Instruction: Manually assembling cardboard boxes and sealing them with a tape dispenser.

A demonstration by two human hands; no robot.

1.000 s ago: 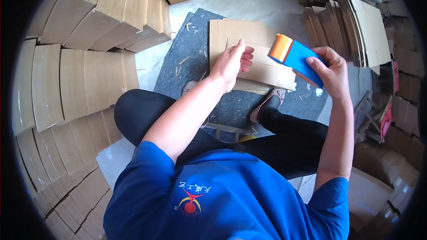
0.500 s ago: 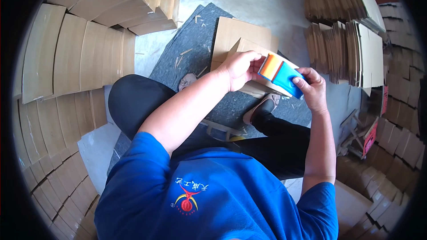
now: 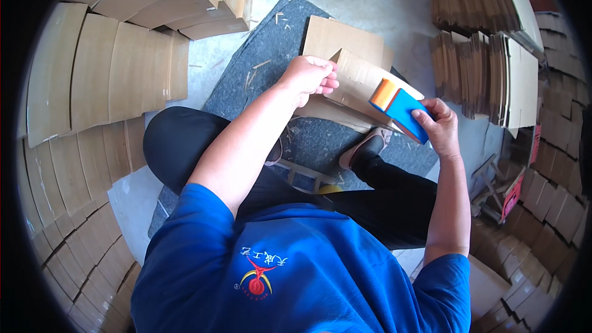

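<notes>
My right hand [image 3: 441, 124] grips a blue and orange tape dispenser [image 3: 408, 113] by its blue end, thumb on top. The orange end points left, over a cardboard box [image 3: 354, 80] that stands in front of me. To the left of the dispenser, my left hand [image 3: 312, 78] is closed, fingers curled and thumb against them, beside the box's left corner. Whatever it pinches, if anything, is too thin to make out. The box's near side is partly behind my left hand and the dispenser.
A flat cardboard sheet [image 3: 320, 32] lies beneath the box on a dark grey mat [image 3: 246, 77] strewn with scraps. Stacked cartons [image 3: 98, 68] wall the left side. Bundles of flattened cardboard [image 3: 472, 74] stand at right. My knees and feet flank the box.
My left hand has moved left, away from the dispenser's orange end, and its fingers are closed. The dispenser, still in my right hand, has shifted slightly right and down.
</notes>
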